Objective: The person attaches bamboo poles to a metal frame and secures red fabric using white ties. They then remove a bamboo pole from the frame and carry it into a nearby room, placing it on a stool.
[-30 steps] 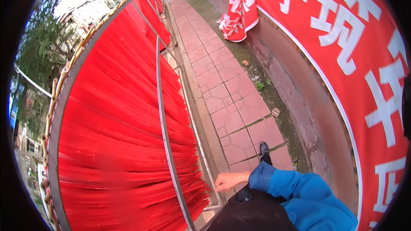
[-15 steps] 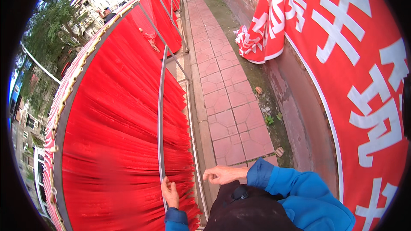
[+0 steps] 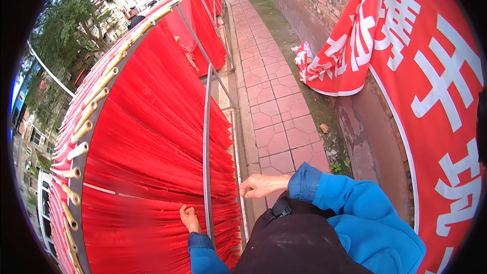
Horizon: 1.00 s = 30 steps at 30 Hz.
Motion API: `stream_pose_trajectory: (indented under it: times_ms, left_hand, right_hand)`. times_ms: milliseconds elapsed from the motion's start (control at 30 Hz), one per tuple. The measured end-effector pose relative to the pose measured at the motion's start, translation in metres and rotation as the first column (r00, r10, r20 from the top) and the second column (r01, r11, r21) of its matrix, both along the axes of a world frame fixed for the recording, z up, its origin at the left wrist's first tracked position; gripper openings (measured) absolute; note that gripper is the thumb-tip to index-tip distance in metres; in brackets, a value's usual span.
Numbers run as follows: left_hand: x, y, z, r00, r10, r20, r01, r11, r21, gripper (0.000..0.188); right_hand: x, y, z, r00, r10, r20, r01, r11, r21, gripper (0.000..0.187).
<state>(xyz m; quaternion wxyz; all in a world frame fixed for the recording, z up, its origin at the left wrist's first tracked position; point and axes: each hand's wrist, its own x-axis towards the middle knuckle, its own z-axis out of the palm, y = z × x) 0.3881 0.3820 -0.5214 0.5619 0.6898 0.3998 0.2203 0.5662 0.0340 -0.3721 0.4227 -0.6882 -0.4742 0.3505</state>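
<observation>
Left hand: the left hand [image 3: 189,218] lay on the near part of the red hanging strips [image 3: 152,172], fingers curled together against them, just left of the metal bar [image 3: 206,147]; whether it pinched any strip could not be told.
Right hand: the right hand [image 3: 259,186] reached left from a blue sleeve [image 3: 355,208], fingers loosely bent and close together, its tips at the right edge of the strips near the bar; no clamp on anything could be made out.
Red strips: a dense sheet of them hung over a long rack, filling the left side from near to far.
Bamboo poles: pale poles [image 3: 83,132] ran along the rack's left rim, their cut ends showing.
Metal bar: a thin grey bar stood upright across the strips, between the two hands.
Path: a tiled walkway [image 3: 274,106] ran to the far end, right of the rack.
Banner: a red banner with white characters [image 3: 431,96] hung on the brick wall at the right.
</observation>
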Motion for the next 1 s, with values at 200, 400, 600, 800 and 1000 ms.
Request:
stream_pose_trajectory:
  times_ms: [200,400,600,800,1000]
  left_hand:
    - [-0.024,0.022,-0.019,0.980,0.196,-0.037,-0.195,0.980,0.031,0.041]
    - [0.020,-0.007,0.011,0.983,0.174,-0.055,-0.172,0.984,0.037,0.038]
    - [0.112,-0.024,0.055,0.918,0.364,0.158,-0.386,0.912,0.139,0.050]
    - [0.165,-0.002,0.069,0.893,0.439,0.096,-0.449,0.883,0.137,0.041]
    - [0.160,0.019,0.046,0.860,0.493,0.127,-0.510,0.831,0.222,0.020]
  right_hand:
    - [0.039,0.066,-0.038,0.974,0.182,-0.136,-0.175,0.983,0.059,0.019]
    - [0.093,0.106,-0.049,0.918,0.341,-0.203,-0.340,0.939,0.041,0.018]
    - [0.176,0.124,-0.041,0.882,0.425,-0.205,-0.439,0.898,-0.026,0.018]
    - [0.223,0.137,-0.029,0.873,0.436,-0.220,-0.454,0.890,-0.040,0.013]
    - [0.215,0.169,-0.021,0.849,0.451,-0.274,-0.461,0.887,0.031,0.012]
